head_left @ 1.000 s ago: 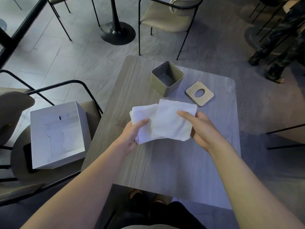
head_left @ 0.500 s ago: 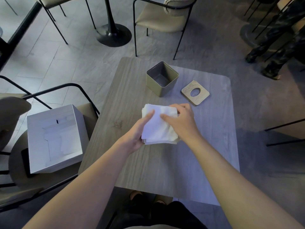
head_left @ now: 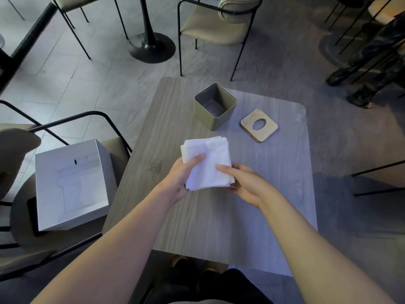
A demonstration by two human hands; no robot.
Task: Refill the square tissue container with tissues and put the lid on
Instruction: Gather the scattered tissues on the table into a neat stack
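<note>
A stack of white tissues (head_left: 208,163) is held just above the middle of the wooden table (head_left: 219,216). My left hand (head_left: 184,176) grips its left edge, thumb on top. My right hand (head_left: 243,183) holds the near right corner, forefinger lying across the top sheet. The square olive container (head_left: 213,116) stands open and empty farther back on the table. Its wooden lid (head_left: 258,125), with an oval hole, lies flat to the right of the container.
A white open cardboard box (head_left: 72,183) with tissues inside sits on a chair seat at the left. Black-framed chairs (head_left: 219,25) stand around the table. A person's legs (head_left: 372,62) are at the far right.
The unfolded top sheet has been folded back onto the stack. My right hand slid from on top of the stack to its near right corner, and the stack sits squarer.
</note>
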